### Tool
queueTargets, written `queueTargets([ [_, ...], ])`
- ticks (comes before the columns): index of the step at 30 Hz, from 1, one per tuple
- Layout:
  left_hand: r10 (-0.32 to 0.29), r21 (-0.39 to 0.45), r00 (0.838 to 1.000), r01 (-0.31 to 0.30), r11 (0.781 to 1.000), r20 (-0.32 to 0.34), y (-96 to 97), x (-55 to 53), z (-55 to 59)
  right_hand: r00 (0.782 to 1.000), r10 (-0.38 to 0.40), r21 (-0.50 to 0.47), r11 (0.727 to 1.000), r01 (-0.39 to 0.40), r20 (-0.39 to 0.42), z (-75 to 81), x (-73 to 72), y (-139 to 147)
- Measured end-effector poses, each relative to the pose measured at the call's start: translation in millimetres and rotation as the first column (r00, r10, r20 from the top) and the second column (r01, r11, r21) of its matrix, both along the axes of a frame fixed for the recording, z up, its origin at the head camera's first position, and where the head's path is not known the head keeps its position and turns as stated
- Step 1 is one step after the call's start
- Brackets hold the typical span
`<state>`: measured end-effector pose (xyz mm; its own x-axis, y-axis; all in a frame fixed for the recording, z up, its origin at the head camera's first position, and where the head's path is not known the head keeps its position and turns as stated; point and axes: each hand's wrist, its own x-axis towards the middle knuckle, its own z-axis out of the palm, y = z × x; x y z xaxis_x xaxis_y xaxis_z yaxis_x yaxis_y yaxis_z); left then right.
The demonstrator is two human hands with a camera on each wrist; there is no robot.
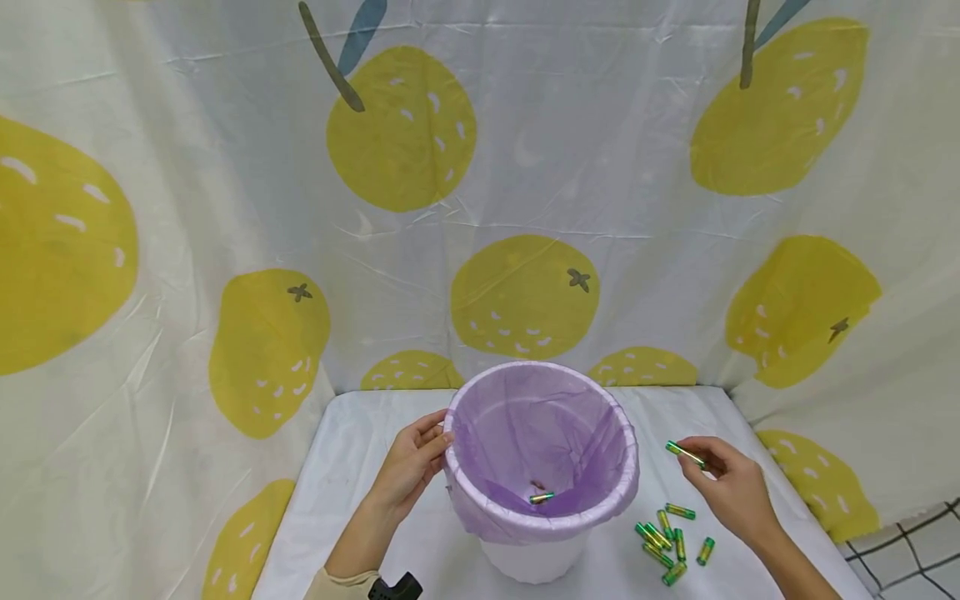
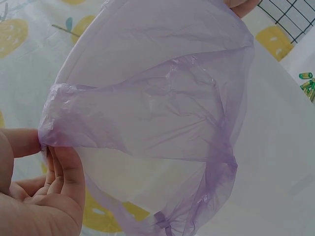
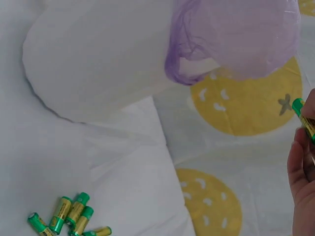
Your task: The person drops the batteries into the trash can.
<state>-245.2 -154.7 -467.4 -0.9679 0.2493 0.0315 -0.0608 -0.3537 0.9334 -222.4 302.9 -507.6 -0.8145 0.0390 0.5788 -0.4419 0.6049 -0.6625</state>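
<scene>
"What are the left fingers doing, from where you stand?"

"A person's left hand (image 1: 408,467) pinches the rim of a white bin (image 1: 534,557), thumb and curled fingers closed on the edge and on the purple liner (image 1: 517,412) folded over it. The bin stands on a white-covered table (image 1: 390,417), immediately to the right of those fingers."

"And the right?"

"The right hand (image 1: 738,492) grips one green-and-gold battery (image 1: 686,454) between thumb and fingers, the gap narrowed to the battery's own thickness. One end juts past the fingertips toward the bin, apart from its rim."

"Are there others?"

"Several loose batteries (image 1: 679,544) lie clustered on the table, on the person's side of the right fingers and toward the bin's foot. Some touch; one, at the cluster's right, lies slightly apart. A lone battery (image 1: 542,497) rests inside the lined bin, between the two hands and lower than the left fingertips. A brownish speck beside it is too blurred to name."

"What frames the scene?"

"A pale curtain (image 1: 540,179) printed with yellow fruit hangs beyond both hands. A black wristband (image 1: 395,587) circles the left wrist, below the fingers, beside a beige sleeve (image 1: 341,585)."
</scene>
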Motion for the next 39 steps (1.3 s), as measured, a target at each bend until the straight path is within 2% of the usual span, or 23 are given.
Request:
queueTargets([
  [11, -0.007, 0.006, 1.000, 0.007, 1.000, 0.004, -0.6, -0.1, 0.2, 0.991, 0.100, 0.002, 0.995, -0.100, -0.085, 30.2, -7.6, -17],
  [20, -0.022, 0.012, 1.000, 0.022, 1.000, -0.008, -0.2, 0.6, 1.4, 0.964, 0.196, 0.055, 0.980, -0.189, -0.177, 51.1, -22.9, -28],
  [31, -0.018, 0.020, 1.000, 0.018, 1.000, -0.010, 0.1, 0.7, 1.9, 0.935, 0.291, 0.151, 0.953, -0.263, -0.202, 69.8, -38.7, -52],
  [39, -0.017, 0.031, 1.000, 0.017, 0.999, -0.005, 0.1, 1.6, 0.8, 0.911, 0.367, 0.193, 0.923, -0.332, -0.187, 73.0, -43.3, -66],
])
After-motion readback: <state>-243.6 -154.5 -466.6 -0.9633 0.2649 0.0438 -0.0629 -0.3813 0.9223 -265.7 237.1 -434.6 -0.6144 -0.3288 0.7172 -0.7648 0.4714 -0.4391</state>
